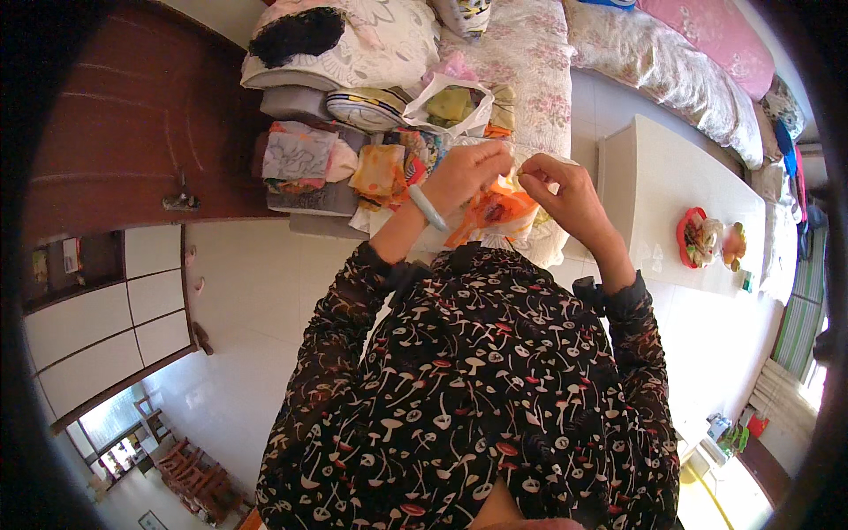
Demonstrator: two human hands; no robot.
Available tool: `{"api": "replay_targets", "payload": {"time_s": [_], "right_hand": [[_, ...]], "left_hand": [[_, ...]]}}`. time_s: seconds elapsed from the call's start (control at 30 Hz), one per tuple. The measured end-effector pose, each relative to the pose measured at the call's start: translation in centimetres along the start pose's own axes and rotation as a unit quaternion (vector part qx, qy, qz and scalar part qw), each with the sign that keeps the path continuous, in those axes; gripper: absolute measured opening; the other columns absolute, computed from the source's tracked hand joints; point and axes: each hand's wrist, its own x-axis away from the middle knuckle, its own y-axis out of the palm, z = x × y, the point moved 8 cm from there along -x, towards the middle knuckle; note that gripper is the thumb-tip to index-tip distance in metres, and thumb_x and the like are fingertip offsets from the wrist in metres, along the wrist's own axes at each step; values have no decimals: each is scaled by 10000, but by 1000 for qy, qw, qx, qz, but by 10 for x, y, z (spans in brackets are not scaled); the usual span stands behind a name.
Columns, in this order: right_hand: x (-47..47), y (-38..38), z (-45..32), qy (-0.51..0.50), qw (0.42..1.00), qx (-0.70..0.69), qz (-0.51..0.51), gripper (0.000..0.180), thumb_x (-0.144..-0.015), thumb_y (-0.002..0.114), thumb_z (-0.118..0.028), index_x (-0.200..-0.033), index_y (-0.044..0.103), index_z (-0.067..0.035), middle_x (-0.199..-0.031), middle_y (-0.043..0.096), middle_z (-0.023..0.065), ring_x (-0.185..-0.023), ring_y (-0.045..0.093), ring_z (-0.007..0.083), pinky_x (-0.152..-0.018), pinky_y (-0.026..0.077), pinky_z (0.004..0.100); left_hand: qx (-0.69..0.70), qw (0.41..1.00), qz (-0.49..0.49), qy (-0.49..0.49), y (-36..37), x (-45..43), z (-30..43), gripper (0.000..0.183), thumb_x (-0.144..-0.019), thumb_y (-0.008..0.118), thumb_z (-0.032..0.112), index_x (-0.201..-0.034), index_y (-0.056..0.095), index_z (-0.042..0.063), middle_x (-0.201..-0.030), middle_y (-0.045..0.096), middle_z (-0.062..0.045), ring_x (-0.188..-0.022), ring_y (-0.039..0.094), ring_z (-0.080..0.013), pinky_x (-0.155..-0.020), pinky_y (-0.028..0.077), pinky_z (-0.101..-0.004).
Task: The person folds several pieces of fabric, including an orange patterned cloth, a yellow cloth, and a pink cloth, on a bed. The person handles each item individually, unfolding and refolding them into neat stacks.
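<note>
An orange-and-white patterned thin cloth (493,211) is spread just in front of my body, over the edge of the sofa. My left hand (469,171), with a pale bangle at the wrist, is above its far left part, thumb and fingers pinched together on the cloth's edge. Close by on the right, my right hand (562,193) pinches the edge between thumb and forefinger. The fingertips of both hands nearly meet, and they hide the exact bit held. Left of my left wrist lies a folded yellow-orange cloth (379,171).
Folded grey-and-white cloth (298,156) lies farther left on the sofa. A white plastic bag (480,106) holding greenish cloth stands beyond my hands, beside a round striped cushion (368,108). To the right, a white table (652,199) bears a red dish (686,232) with food.
</note>
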Motion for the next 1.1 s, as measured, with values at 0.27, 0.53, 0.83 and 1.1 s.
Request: {"api": "replay_targets", "payload": {"time_s": [0.27, 0.53, 0.83, 1.1], "right_hand": [[15, -43, 53, 98, 957, -252, 103, 199, -1019, 563, -181, -1094, 623, -7, -894, 640, 17, -855, 605, 104, -825, 495, 266], [51, -174, 76, 42, 936, -216, 276, 298, -1025, 563, -249, -1201, 629, -18, -1021, 680, 60, -978, 644, 142, -934, 496, 300], [73, -226, 96, 61, 910, -205, 355, 297, -1030, 556, -247, -1208, 626, -21, -1085, 682, 80, -1040, 643, 154, -955, 503, 318], [32, -212, 56, 37, 935, -144, 321, 296, -1018, 579, -245, -1195, 645, -17, -1078, 694, 75, -1010, 661, 154, -914, 528, 309]], "left_hand": [[309, 940, 144, -15, -76, 16, -25, 257, -1028, 499, 274, -892, 573, 69, -732, 478, 7, -683, 471, -112, -815, 487, -324], [268, 918, 289, 47, -197, 75, -26, 223, -1031, 515, 312, -1003, 562, 96, -879, 513, -9, -860, 545, -169, -990, 465, -450], [228, 906, 350, 62, -248, 114, -24, 223, -1027, 542, 269, -1080, 585, 56, -1026, 609, -63, -983, 610, -202, -950, 494, -381], [41, 919, 388, -54, -249, 107, -63, 249, -1002, 590, 304, -1081, 675, 84, -1016, 674, 9, -871, 592, -76, -752, 479, -240]]}}
